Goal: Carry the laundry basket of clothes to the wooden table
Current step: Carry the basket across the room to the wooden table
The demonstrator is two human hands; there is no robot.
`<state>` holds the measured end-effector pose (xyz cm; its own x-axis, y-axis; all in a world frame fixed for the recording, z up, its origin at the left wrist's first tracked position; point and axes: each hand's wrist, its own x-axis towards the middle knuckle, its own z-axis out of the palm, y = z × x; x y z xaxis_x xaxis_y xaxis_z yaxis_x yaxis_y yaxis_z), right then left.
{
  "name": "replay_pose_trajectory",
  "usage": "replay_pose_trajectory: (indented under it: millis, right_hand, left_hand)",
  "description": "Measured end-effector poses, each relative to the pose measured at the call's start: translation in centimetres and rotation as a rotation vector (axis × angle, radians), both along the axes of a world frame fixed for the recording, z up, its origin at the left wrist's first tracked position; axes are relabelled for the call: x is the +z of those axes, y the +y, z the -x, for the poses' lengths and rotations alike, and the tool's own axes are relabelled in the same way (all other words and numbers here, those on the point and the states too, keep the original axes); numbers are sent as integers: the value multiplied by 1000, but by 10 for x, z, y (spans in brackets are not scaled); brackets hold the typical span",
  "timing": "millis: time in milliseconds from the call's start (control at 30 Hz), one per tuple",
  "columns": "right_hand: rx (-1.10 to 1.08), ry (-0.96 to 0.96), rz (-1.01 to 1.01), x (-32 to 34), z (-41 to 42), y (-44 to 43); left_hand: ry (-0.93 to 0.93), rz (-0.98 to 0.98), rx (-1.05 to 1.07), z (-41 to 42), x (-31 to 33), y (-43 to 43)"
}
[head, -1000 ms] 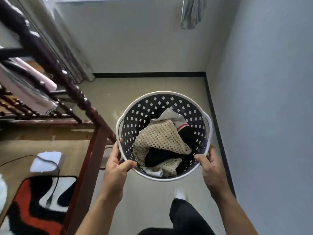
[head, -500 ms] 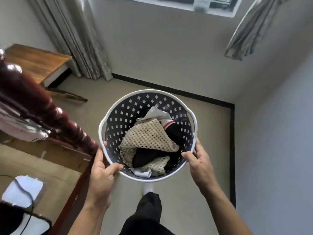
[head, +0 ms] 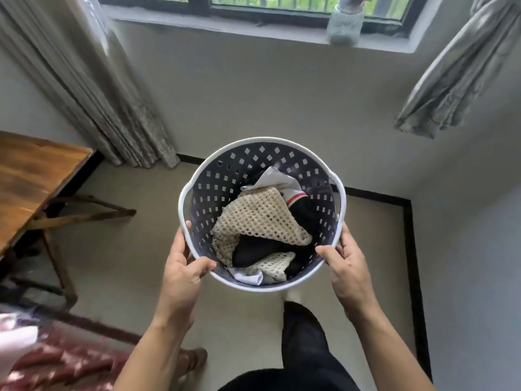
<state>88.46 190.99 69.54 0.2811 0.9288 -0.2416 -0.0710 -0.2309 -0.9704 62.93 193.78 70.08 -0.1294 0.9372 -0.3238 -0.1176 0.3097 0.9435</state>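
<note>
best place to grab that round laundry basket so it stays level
Grip the laundry basket by its white rim, coming from two opposite sides. The left hand and right hand do so now, thumbs over the near rim. Cut-out handles sit higher on each side.

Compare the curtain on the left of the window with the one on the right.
The left curtain hangs straight down in long pleats and reaches the floor beside the wooden table. The right curtain is gathered into a bunch, slants across the wall and ends well above the floor. The left one shows far more of its length. Both are pale grey fabric flanking the same window.
</note>
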Motion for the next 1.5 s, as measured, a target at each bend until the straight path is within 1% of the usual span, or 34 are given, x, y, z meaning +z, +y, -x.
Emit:
replay_pose_trajectory:
  millis: [100,267,400,500,600,667,767,867,1033,1200,1300,1500]
  right_hand:
    - [79,-1,20,-13,0,72]
    - [326,-10,73,-7,37,214]
    - [605,-18,40,0,99,313]
    - [793,-16,-2,7,160,368]
    - [956,-12,-33,4,226,412]
    - [1032,-25,-47,-2,272,439]
    - [1089,-35,-46,-3,339,476]
    - [1115,-21,-39,4,396,510]
    - [1085,1,-23,10,473,565]
    - [1103,3,6,1,551,628]
    - [1141,-19,17,-8,608,669]
    - [1338,-37,69,-7,732,725]
  left_hand:
    - [43,10,65,-1,-8,51]
    - [55,34,341,28,4,132]
    - [73,38,607,68,14,169]
    - [81,41,796,105,15,186]
    - [90,33,929,146,9,203]
    - [88,39,982,179,2,219]
    - [73,56,1035,238,-2,246]
    - [62,33,1075,291,3,276]
    - [73,25,1059,369,12,334]
    - [79,84,1077,438,7,392]
    - [86,115,1150,482,-2,427]
    - [49,154,1328,567,8,466]
